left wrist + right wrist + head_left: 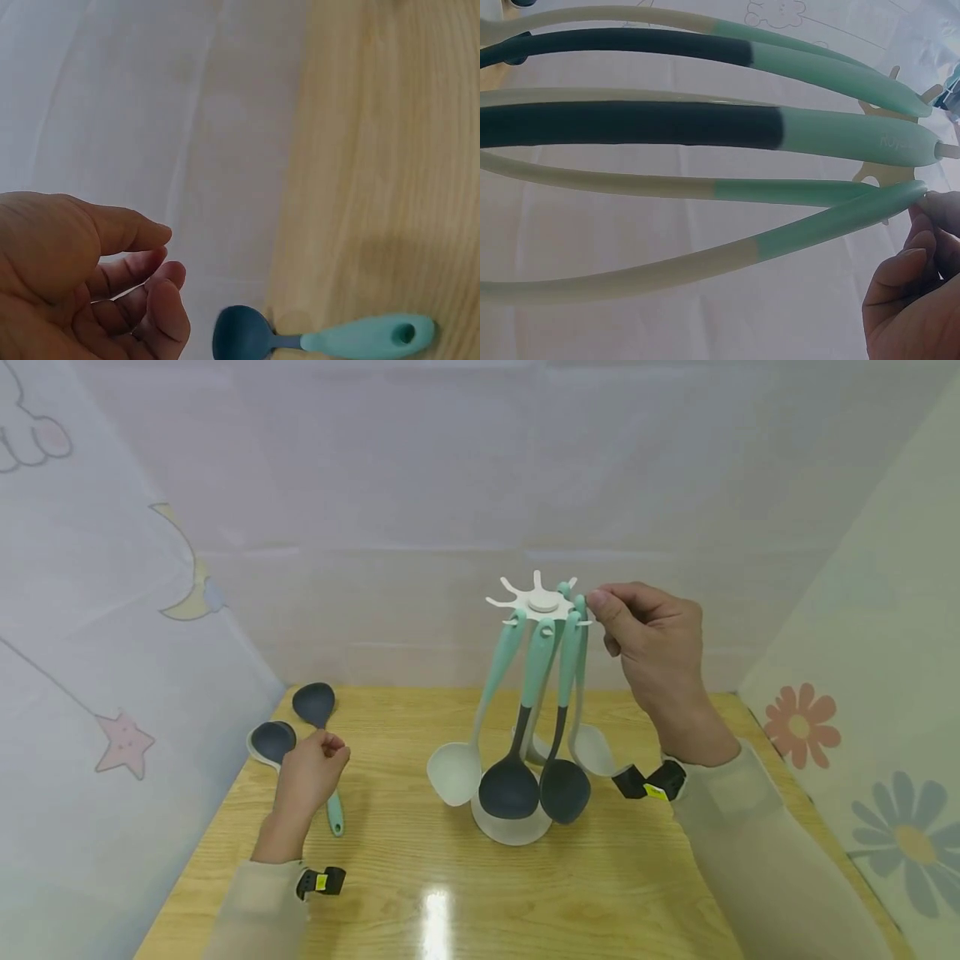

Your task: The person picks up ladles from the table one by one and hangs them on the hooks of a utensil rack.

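Observation:
A white rack with a spoked top (543, 601) holds several utensils by mint-green handles. Its round white base (512, 831) stands on the table. At its right side, my right hand (663, 639) pinches the handle end of a pale ladle (592, 750); in the right wrist view my fingertips (922, 217) meet that ladle's green handle (840, 217). Toward the left, my left hand (311, 772) hovers over a dark utensil with a green handle (335, 814), fingers loosely curled. The left wrist view shows nothing in that hand (97, 277), apart from the dark utensil (244, 334).
Beside my left hand a dark-bowled utensil (273, 741) lies over a pale one (258, 758), their handles hidden. Two dark utensils, one a ladle (508, 789), hang at the rack's front. A pale ladle (454, 774) hangs left. Cloth walls (480, 485) enclose the wooden table (405, 877).

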`<act>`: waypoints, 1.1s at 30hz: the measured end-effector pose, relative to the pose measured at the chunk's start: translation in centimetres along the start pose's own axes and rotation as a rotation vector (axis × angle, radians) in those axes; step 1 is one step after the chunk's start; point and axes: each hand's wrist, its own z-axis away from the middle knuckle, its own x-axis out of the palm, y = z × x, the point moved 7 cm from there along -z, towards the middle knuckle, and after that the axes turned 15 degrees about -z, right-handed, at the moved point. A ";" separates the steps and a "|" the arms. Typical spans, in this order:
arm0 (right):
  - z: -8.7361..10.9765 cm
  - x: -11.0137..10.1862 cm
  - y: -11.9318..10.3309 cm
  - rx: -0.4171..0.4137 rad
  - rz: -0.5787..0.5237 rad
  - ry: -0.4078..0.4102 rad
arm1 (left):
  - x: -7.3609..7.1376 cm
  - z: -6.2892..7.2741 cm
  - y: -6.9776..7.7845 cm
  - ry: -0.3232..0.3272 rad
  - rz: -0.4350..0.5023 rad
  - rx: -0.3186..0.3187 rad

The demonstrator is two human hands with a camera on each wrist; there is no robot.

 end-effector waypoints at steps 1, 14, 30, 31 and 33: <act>0.0 0.0 0.0 0.000 -0.001 0.000 | 0.4 -0.1 -0.5 -0.011 -0.013 -0.007; 0.0 0.1 0.4 0.006 0.005 -0.002 | 4.0 -2.0 -5.8 -0.122 -0.166 -0.095; 0.0 -0.1 0.7 0.009 -0.002 -0.004 | 6.0 -2.6 -7.1 -0.243 -0.220 -0.143; 0.0 -0.1 0.7 0.009 -0.002 -0.004 | 6.0 -2.7 -7.1 -0.242 -0.221 -0.142; 0.0 -0.1 0.8 0.009 -0.002 -0.005 | 6.2 -2.8 -7.2 -0.242 -0.219 -0.137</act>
